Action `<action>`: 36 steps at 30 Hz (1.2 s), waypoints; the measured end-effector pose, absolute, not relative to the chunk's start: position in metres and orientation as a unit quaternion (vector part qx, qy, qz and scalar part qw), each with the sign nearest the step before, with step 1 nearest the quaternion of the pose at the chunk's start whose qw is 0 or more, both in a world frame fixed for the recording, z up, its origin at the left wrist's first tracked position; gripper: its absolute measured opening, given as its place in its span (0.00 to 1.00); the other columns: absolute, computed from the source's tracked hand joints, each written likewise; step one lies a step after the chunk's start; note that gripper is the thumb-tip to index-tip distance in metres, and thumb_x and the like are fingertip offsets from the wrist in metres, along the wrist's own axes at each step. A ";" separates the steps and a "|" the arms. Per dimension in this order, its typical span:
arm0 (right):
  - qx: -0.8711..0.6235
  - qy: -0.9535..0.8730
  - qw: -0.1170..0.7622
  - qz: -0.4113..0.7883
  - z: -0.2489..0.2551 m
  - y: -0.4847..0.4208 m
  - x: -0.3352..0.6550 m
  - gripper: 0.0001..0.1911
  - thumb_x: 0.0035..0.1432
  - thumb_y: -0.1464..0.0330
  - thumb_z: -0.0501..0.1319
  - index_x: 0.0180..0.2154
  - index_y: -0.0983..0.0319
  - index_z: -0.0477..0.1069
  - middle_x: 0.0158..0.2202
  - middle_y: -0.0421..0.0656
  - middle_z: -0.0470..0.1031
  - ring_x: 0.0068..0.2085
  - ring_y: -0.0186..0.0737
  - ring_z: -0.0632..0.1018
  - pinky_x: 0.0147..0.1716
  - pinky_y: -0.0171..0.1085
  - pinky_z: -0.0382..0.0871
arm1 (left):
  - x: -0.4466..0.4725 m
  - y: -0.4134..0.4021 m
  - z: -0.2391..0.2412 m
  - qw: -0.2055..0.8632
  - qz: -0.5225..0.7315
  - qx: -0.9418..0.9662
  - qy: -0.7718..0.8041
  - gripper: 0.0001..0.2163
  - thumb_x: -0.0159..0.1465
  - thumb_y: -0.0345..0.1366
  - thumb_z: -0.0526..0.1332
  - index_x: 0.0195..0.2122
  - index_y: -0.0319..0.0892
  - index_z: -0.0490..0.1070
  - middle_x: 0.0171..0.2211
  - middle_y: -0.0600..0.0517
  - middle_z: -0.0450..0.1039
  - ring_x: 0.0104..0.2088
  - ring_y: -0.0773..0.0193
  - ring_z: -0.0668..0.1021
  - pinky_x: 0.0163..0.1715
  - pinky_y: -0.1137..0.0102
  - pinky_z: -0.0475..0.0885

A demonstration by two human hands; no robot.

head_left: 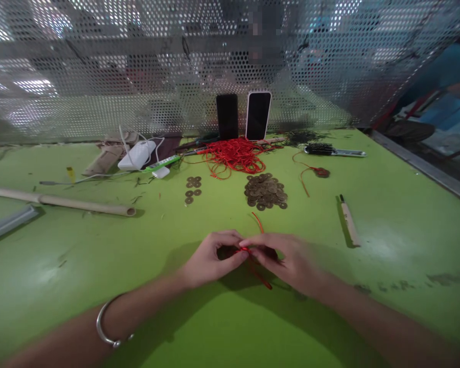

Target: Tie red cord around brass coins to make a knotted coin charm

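Working a short red cord (245,249) between the fingertips looks like the step in hand, probably forming or tightening a knot. The cord is just above the near middle of the green counter (145,306), where both hands meet. The left hand (213,259) pinches it between thumb and forefinger, with a rounded gap behind the tips; the other fingers curl out of clear view. The right hand (287,258) comes in from the other side, thumb and forefinger drawn together on the same spot, nearly touching the left. One cord end sticks up past the right forefinger, while another length slants down beneath the fingers to what seems a folded end. Whether a coin sits inside the grip cannot be told.

The next move seems to call for a firm left pinch while the right fingers draw the cord snug without letting the crossing slip. Beyond the hands lie a heap of holed coins (266,191), a smaller group of coins (192,185) to its left, and a tangle of red cord (237,155) behind.
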State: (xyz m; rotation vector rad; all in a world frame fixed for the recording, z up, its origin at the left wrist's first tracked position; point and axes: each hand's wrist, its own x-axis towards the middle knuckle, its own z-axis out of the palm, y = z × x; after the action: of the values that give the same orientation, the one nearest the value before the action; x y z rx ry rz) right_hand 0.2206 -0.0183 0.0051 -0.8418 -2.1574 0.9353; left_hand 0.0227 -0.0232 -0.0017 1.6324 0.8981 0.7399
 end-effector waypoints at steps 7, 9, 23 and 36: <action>-0.349 -0.817 0.307 0.341 0.005 -0.018 0.222 0.07 0.59 0.72 0.58 0.39 0.60 0.72 0.32 0.38 0.77 0.29 0.29 0.74 0.29 0.28 0.64 | 0.024 -0.023 0.000 0.527 0.299 0.698 0.381 0.09 0.62 0.36 0.58 0.33 0.35 0.75 0.34 0.46 0.72 0.34 0.65 0.74 0.34 0.72 0.68; -0.344 -0.821 0.313 0.331 0.005 -0.018 0.222 0.06 0.59 0.73 0.58 0.38 0.61 0.72 0.32 0.38 0.77 0.30 0.29 0.74 0.31 0.27 0.65 | 0.024 -0.023 0.000 0.527 0.296 0.699 0.383 0.10 0.62 0.36 0.58 0.33 0.35 0.75 0.34 0.46 0.72 0.34 0.65 0.74 0.34 0.72 0.68; -0.360 -0.832 0.310 0.285 0.001 -0.020 0.222 0.05 0.61 0.69 0.56 0.38 0.61 0.70 0.31 0.39 0.76 0.29 0.31 0.74 0.29 0.30 0.64 | 0.024 -0.022 -0.002 0.528 0.298 0.698 0.381 0.10 0.61 0.37 0.59 0.32 0.35 0.74 0.33 0.47 0.72 0.33 0.66 0.73 0.32 0.73 0.67; -0.354 -0.831 0.320 0.287 0.007 -0.019 0.223 0.07 0.61 0.70 0.56 0.41 0.59 0.71 0.34 0.40 0.77 0.31 0.32 0.75 0.31 0.30 0.67 | 0.023 -0.022 -0.001 0.533 0.309 0.683 0.393 0.10 0.62 0.38 0.59 0.31 0.36 0.74 0.32 0.48 0.72 0.32 0.66 0.73 0.32 0.73 0.68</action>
State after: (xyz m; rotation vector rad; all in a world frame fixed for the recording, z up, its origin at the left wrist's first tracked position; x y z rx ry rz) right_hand 0.2232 -0.0193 0.0068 -0.9301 -2.1836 0.7557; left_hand 0.0230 -0.0220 -0.0013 1.6297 0.9365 0.7357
